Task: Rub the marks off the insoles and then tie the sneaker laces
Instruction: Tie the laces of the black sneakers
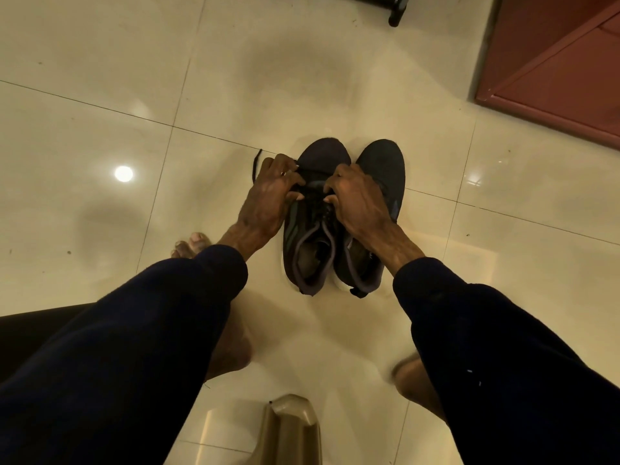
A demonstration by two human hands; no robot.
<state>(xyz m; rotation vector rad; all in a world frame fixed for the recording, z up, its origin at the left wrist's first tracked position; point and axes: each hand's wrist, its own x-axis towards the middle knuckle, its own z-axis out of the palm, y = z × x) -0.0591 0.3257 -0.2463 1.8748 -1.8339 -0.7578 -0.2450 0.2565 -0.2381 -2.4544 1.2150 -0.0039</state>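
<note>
Since both hands sit over the lacing, I log this entry as partial.

Hidden or unclear:
- Laces [313, 196]: black on a dark upper and mostly covered by fingers, so I cannot make out the lacing pattern.
- Insoles: I see only a dim brownish lining inside the collar of the left sneaker [310, 229], and no marks can be read on it.
- Right sneaker [380, 169]: its tongue and collar are partly behind the right wrist.
- Bare feet: the left foot [191, 245] shows only its toes past the sleeve. The right foot [407, 367] is blurred.
- The beige moulded object [292, 427] at the lower edge is cut off.

Counts:
- Two dark sneakers stand side by side and touching on the tiled floor [100, 129], toes pointing away from me.
- One loose lace end [256, 164] trails left of the pair.
- Two hands and two dark sleeves.
- One reddish cabinet [553, 62] at upper right.
- One black furniture foot [397, 11] at the top edge.

Hands:
- Left hand [271, 196]: knuckles up, fingers curled. It grips the laces at the left sneaker's outer side.
- Right hand [355, 199]: knuckles up, fingers curled. The thumb and forefinger appear to pinch the laces at the tongue.
</note>
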